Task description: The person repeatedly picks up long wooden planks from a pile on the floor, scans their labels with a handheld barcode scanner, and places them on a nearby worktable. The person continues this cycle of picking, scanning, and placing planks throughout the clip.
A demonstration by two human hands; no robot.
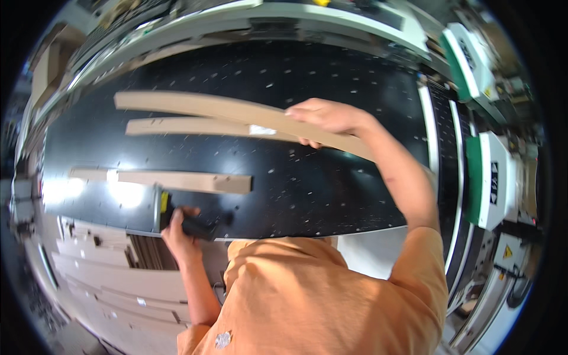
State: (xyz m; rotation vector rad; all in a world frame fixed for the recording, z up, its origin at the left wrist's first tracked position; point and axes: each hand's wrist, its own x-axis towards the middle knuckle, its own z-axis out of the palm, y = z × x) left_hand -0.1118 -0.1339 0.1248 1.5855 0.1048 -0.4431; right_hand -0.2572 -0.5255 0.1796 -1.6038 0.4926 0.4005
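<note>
I judged steady pressure mattered: right hand (322, 115) gripped the long strip (236, 111) beyond the short strip (183, 181), left hand (180, 228) clasped the black handle (198, 226) just nearer than it.

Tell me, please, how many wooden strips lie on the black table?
3: the top strip under the right hand, the middle strip just below, the near strip by the left hand.

The machine table (331, 189) is glossy black, flecked all over with small pale chips and dust. Three long wooden strips (195, 106) lie on it, all a pale tan like raw fibreboard; the middle strip (201, 126) carries a small white patch. The handle (195, 226) at the near edge is black, beside a yellow label (164, 202). The person's shirt (307, 296) is orange. The machine housings (494, 177) at the side are white with green panels.
</note>
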